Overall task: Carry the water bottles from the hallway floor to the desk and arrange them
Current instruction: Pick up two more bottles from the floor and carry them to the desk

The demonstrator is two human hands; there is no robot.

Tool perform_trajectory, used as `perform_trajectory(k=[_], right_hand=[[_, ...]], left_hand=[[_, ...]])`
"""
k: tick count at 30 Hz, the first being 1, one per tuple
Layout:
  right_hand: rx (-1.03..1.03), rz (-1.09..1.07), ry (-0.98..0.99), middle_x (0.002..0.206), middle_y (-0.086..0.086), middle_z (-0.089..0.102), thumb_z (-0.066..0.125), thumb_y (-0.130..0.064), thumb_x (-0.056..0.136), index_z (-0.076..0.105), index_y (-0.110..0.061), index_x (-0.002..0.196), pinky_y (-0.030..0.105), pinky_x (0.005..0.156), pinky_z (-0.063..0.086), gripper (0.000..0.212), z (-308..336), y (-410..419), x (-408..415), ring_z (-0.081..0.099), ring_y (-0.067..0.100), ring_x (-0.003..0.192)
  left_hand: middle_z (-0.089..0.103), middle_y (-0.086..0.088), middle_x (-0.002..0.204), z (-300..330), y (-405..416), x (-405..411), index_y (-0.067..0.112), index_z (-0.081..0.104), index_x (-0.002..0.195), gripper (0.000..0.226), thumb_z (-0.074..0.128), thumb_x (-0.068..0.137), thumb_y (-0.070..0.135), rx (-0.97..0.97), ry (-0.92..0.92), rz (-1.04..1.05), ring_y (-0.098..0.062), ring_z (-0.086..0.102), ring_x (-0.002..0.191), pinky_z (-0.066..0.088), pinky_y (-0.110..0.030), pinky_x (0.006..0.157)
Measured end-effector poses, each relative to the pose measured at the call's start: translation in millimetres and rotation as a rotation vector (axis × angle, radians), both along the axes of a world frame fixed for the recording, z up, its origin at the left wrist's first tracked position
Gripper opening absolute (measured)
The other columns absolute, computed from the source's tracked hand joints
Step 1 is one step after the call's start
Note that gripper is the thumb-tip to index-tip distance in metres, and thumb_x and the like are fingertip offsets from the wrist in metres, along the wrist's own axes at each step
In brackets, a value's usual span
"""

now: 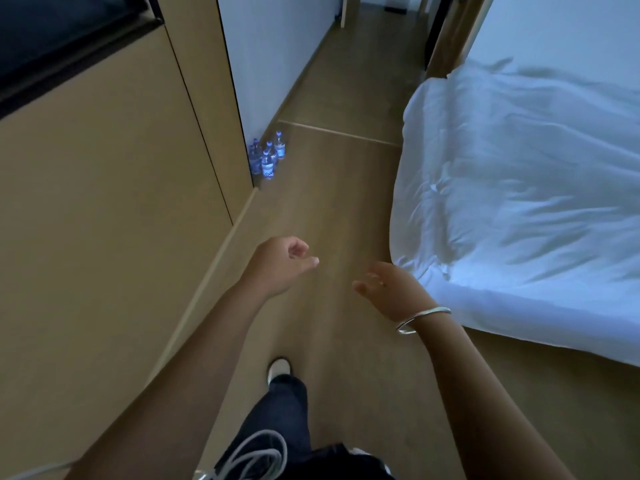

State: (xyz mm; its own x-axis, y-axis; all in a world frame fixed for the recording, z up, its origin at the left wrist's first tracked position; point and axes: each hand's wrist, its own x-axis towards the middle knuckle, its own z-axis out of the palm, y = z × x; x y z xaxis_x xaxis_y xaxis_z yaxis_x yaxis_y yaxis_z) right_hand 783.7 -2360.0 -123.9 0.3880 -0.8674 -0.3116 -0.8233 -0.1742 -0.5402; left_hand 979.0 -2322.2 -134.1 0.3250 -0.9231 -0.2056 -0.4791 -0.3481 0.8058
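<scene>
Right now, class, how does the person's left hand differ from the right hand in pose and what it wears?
The left hand has loosely curled fingers; the right hand has fingers spread more open. The right wrist carries a thin silver metal bangle; the left wrist is bare. The left hand is nearer the tan wooden wall panel, the right nearer the white-sheeted bed. Both hold nothing.

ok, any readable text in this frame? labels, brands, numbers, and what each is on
Nearest bottle: its white and blue label carries dark blue lettering, too blurred to read.
Other water bottles standing on the floor by the wall corner: labels too small and blurred to read.
Bangle on the right wrist: no marking visible.
No other text in view.
</scene>
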Motion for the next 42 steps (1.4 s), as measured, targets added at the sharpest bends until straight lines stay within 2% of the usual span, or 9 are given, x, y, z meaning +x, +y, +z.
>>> perform_trajectory(k=[5,8,12,23,27,30,36,40,42], right_hand=[[-0.005,0.019,-0.017,0.072,-0.013,0.044,0.06,-0.031,0.086,0.046,-0.029,0.067,0.019,0.069,0.028,0.023,-7,-90,47,0.042,0.013,0.077],[0.003,0.012,-0.027,0.087,0.001,0.056,0.059,-0.032,0.086,0.058,-0.022,0.089,0.021,0.071,0.031,0.01,-3,-153,83,0.048,0.015,0.081],[-0.016,0.015,-0.018,0.118,0.005,0.063,0.059,-0.036,0.086,0.059,-0.013,0.118,0.026,0.086,0.041,0.039,2,-222,127,0.058,0.021,0.105],[0.05,0.053,0.005,0.131,0.006,0.055,0.054,-0.039,0.09,0.047,-0.014,0.132,0.029,0.094,0.042,0.049,-21,-388,176,0.054,0.02,0.116],[0.063,0.115,0.028,0.134,0.005,0.053,0.053,-0.038,0.091,0.045,-0.014,0.133,0.029,0.098,0.04,0.049,-29,-467,189,0.051,0.02,0.12],[0.056,0.164,0.052,0.136,0.007,0.051,0.051,-0.038,0.092,0.043,-0.013,0.135,0.031,0.1,0.038,0.05,-32,-538,198,0.049,0.022,0.123],[0.072,0.244,0.113,0.135,0.007,0.051,0.05,-0.039,0.091,0.044,-0.014,0.134,0.032,0.1,0.036,0.05,-34,-669,223,0.047,0.023,0.124],[0.088,0.319,0.134,0.137,0.007,0.05,0.052,-0.038,0.091,0.044,-0.012,0.134,0.028,0.101,0.034,0.051,-44,-731,248,0.046,0.023,0.126],[0.111,0.344,0.143,0.138,0.007,0.05,0.053,-0.037,0.09,0.044,-0.012,0.134,0.027,0.101,0.033,0.052,-49,-760,264,0.046,0.023,0.126]], left_hand=[[0.061,0.007,0.089,-3,-91,48,0.017,0.066,0.099,0.025,0.071,0.079,0.029,0.009,0.001,0.01,-0.009,0.057,0.08,0.038,-0.019,0.065],[0.064,0.004,0.092,0,-149,84,0.015,0.066,0.098,0.024,0.071,0.079,0.028,0.022,-0.002,0.01,-0.011,0.058,0.082,0.038,-0.02,0.071],[0.064,0.003,0.094,4,-221,125,0.017,0.065,0.096,0.022,0.071,0.079,0.028,0.031,0.013,0.007,-0.012,0.059,0.083,0.039,-0.021,0.071],[0.063,0.004,0.091,-25,-385,175,0.015,0.066,0.096,0.023,0.072,0.078,0.028,0.082,0.007,0.015,-0.011,0.058,0.085,0.038,-0.02,0.073],[0.065,0.002,0.095,-37,-460,182,0.014,0.066,0.099,0.025,0.072,0.079,0.027,0.099,-0.003,0.033,-0.004,0.053,0.091,0.036,-0.019,0.077],[0.064,0.002,0.097,-32,-525,188,0.012,0.066,0.104,0.029,0.07,0.08,0.028,0.102,-0.02,0.073,-0.01,0.058,0.088,0.04,-0.021,0.075],[0.066,0.001,0.101,-24,-635,214,0.011,0.065,0.107,0.03,0.068,0.08,0.026,0.171,-0.003,0.185,-0.017,0.062,0.097,0.048,-0.031,0.089],[0.066,-0.003,0.099,-31,-677,232,0.019,0.06,0.091,0.014,0.066,0.079,0.021,0.206,-0.014,0.231,-0.021,0.063,0.096,0.048,-0.037,0.09],[0.063,-0.005,0.09,-38,-700,245,0.02,0.054,0.084,0.013,0.065,0.077,0.021,0.215,0.001,0.25,-0.021,0.061,0.086,0.048,-0.039,0.087]])
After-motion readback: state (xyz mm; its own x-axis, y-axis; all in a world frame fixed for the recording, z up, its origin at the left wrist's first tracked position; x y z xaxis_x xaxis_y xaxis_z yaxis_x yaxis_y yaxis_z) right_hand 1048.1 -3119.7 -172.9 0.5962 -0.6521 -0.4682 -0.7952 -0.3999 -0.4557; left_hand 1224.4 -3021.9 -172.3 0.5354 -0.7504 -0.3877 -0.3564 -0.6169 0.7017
